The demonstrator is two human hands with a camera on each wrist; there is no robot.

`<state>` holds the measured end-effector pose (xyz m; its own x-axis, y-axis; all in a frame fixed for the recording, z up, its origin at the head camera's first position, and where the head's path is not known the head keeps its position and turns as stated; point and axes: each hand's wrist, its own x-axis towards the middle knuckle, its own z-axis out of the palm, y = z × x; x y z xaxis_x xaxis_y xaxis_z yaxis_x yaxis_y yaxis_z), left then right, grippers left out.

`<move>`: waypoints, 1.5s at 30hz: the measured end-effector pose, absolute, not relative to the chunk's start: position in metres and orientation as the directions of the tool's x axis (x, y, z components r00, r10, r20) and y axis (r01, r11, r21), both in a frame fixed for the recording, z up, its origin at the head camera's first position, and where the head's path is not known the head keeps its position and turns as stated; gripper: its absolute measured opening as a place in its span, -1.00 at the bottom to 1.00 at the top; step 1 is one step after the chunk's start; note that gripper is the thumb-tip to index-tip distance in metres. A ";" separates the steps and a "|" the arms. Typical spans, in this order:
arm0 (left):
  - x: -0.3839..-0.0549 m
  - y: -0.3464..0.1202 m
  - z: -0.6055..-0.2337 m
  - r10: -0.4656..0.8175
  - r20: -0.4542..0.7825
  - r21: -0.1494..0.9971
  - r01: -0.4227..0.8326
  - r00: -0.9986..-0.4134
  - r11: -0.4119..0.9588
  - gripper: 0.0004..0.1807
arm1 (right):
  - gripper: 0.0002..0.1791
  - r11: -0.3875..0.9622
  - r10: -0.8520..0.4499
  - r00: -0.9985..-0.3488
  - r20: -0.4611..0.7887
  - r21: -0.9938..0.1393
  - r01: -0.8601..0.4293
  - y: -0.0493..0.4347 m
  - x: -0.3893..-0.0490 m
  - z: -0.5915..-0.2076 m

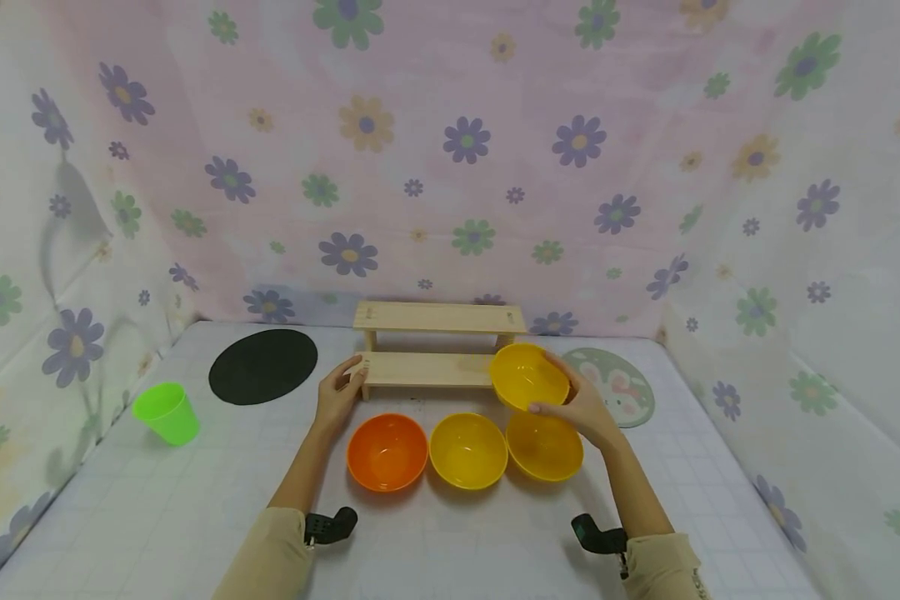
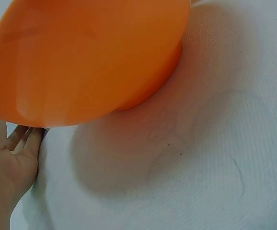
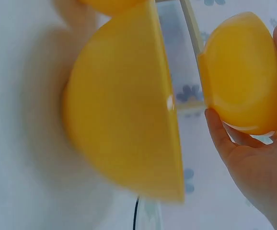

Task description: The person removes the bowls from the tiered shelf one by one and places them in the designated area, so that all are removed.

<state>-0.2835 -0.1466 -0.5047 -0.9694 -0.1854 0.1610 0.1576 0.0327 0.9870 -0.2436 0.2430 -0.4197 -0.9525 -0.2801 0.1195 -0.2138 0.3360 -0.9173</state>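
My right hand (image 1: 581, 408) holds a yellow bowl (image 1: 527, 377) by its side, thumb and fingers spread around it. That bowl is at the right end of a two-tier wooden shelf's lower board (image 1: 427, 370); the right wrist view shows its underside (image 3: 244, 76) close to the board's edge. At the shelf's other end, my left hand (image 1: 337, 396) grips the lower board's left edge. In front of the shelf stand an orange bowl (image 1: 387, 452), a yellow bowl (image 1: 468, 451) and another yellow bowl (image 1: 546, 450) in a row. The orange bowl (image 2: 90, 57) partly hides my left fingers in the left wrist view.
A black round mat (image 1: 263, 367) lies left of the shelf, with a bright green cup (image 1: 168, 414) nearer the left side. To the right, a green mat with a cartoon picture (image 1: 630, 387) lies partly behind my right hand. Flowered cloth (image 1: 420, 167) hangs around the table.
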 end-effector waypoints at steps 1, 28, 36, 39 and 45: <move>-0.283 -0.147 -0.505 -0.185 0.161 0.987 0.157 -0.969 0.038 -0.59 | -0.06 0.332 -0.274 -0.955 0.114 -0.921 -0.205 0.247 -0.241 -0.421; -0.277 -0.145 -0.495 -0.198 0.127 0.992 0.122 -0.972 0.037 -0.58 | -0.16 0.402 -0.043 -0.993 0.114 -0.908 -0.122 0.333 -0.174 -0.448; -0.282 -0.144 -0.502 -0.219 0.117 0.993 0.109 -0.969 0.046 -0.58 | -0.15 0.431 -0.012 -0.996 0.090 -0.898 -0.086 0.343 -0.166 -0.457; -0.281 -0.144 -0.500 -0.222 0.111 0.994 0.103 -0.969 0.048 -0.58 | -0.14 0.437 -0.005 -0.997 0.072 -0.897 -0.066 0.346 -0.164 -0.461; -0.280 -0.143 -0.500 -0.221 0.106 0.994 0.097 -0.969 0.051 -0.58 | -0.10 0.498 0.032 -0.999 -0.007 -0.867 0.022 0.349 -0.163 -0.467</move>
